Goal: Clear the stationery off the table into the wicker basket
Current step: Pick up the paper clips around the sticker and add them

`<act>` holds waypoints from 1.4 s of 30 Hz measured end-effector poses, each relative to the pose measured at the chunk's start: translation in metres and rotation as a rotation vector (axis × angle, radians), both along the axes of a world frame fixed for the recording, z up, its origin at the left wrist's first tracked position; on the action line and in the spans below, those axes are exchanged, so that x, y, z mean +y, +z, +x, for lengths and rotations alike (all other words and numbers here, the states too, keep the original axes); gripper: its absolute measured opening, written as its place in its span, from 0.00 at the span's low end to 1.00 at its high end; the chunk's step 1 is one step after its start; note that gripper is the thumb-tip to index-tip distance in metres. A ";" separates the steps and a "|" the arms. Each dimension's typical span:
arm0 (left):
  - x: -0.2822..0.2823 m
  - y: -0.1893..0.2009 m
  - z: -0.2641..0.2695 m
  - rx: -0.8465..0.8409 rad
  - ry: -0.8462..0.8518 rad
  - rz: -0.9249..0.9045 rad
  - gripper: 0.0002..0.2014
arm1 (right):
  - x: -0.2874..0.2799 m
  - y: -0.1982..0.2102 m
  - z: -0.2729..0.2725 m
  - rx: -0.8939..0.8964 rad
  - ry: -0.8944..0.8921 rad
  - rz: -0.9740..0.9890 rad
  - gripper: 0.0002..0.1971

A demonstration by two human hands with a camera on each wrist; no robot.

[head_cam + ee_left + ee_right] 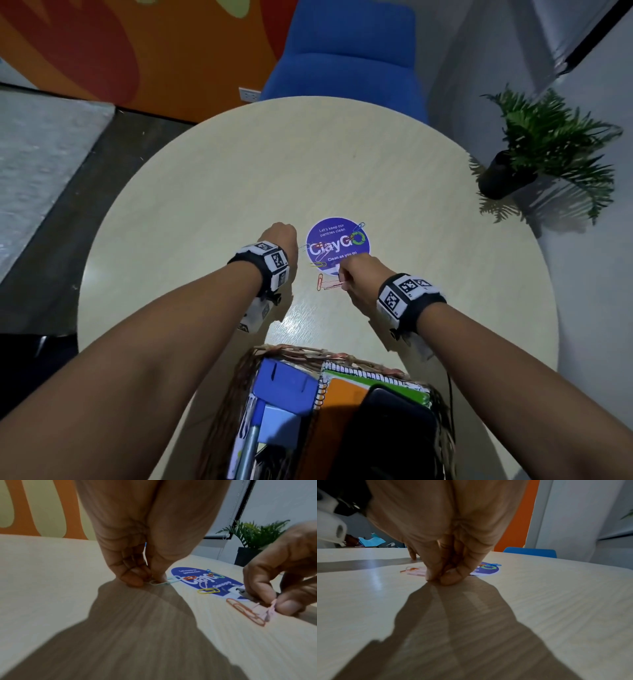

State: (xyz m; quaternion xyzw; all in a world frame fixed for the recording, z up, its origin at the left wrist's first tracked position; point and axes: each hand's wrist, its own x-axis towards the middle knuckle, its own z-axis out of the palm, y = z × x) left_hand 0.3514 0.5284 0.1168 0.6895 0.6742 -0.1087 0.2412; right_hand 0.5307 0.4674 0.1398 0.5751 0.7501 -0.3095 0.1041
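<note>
Several coloured paper clips lie around a purple round sticker in the middle of the table. My left hand pinches a pale blue-white paper clip against the tabletop at the sticker's left edge; a blue-tipped clip shows inside its curled fingers. My right hand pinches a pink paper clip just below the sticker, beside a long red-orange clip. A yellow clip and a blue clip lie loose. The wicker basket stands at the near edge between my forearms.
The basket holds a blue box, an orange spiral notebook and a black flat object. A blue chair stands beyond the far edge. A potted plant is on the floor to the right.
</note>
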 end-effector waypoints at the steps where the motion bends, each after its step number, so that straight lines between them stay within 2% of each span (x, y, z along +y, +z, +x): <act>1: -0.004 0.005 -0.005 0.017 0.008 -0.010 0.12 | -0.002 0.001 0.001 0.022 -0.017 0.000 0.06; 3: -0.012 0.015 -0.017 0.000 0.044 -0.032 0.12 | -0.006 0.001 0.005 0.075 -0.049 0.024 0.05; 5: -0.023 0.031 -0.032 -0.099 0.082 -0.017 0.07 | -0.010 0.008 0.009 0.125 -0.062 0.051 0.05; 6: -0.029 0.040 -0.040 -0.173 0.086 0.004 0.03 | -0.012 0.016 0.010 0.142 -0.040 0.061 0.05; 8: -0.048 0.059 -0.052 -0.292 0.086 0.067 0.06 | -0.018 0.038 0.008 0.189 0.034 0.052 0.07; 10: -0.075 0.080 -0.062 -0.405 0.101 0.106 0.03 | -0.029 0.062 0.003 0.260 0.108 0.027 0.07; 13: -0.123 0.105 -0.071 -0.512 0.015 0.100 0.03 | -0.051 0.089 -0.007 0.313 0.206 0.017 0.06; 16: -0.180 0.113 -0.075 -0.492 -0.118 0.018 0.05 | -0.074 0.106 -0.017 0.333 0.275 0.015 0.07; 19: -0.237 0.099 -0.078 -0.451 -0.258 -0.130 0.06 | -0.094 0.115 -0.030 0.359 0.329 0.008 0.08; 23: -0.275 0.093 -0.092 -0.458 -0.300 -0.212 0.09 | -0.130 0.117 -0.053 0.332 0.477 -0.068 0.09; 26: -0.257 0.100 -0.106 -0.449 -0.231 -0.094 0.10 | -0.144 0.117 -0.065 0.212 0.615 -0.101 0.13; 28: -0.232 0.106 -0.110 -0.438 -0.161 0.015 0.11 | -0.132 0.117 -0.060 0.203 0.585 -0.076 0.15; 30: -0.200 0.108 -0.109 -0.431 -0.090 0.105 0.06 | -0.105 0.116 -0.046 0.216 0.462 -0.017 0.14; 32: -0.163 0.106 -0.101 -0.383 -0.080 0.162 0.06 | -0.067 0.109 -0.024 0.161 0.340 0.056 0.14; 35: -0.103 0.088 -0.079 -0.289 -0.160 0.162 0.09 | -0.004 0.087 0.005 -0.014 0.144 0.116 0.16; 38: -0.052 0.059 -0.045 -0.257 -0.266 0.130 0.09 | 0.047 0.055 0.024 -0.094 -0.075 0.156 0.17; 40: -0.034 0.042 -0.022 -0.270 -0.283 0.107 0.07 | 0.067 0.034 0.031 -0.098 -0.147 0.169 0.16; 42: -0.027 0.024 -0.005 -0.303 -0.221 0.075 0.06 | 0.076 0.015 0.033 -0.114 -0.112 0.151 0.14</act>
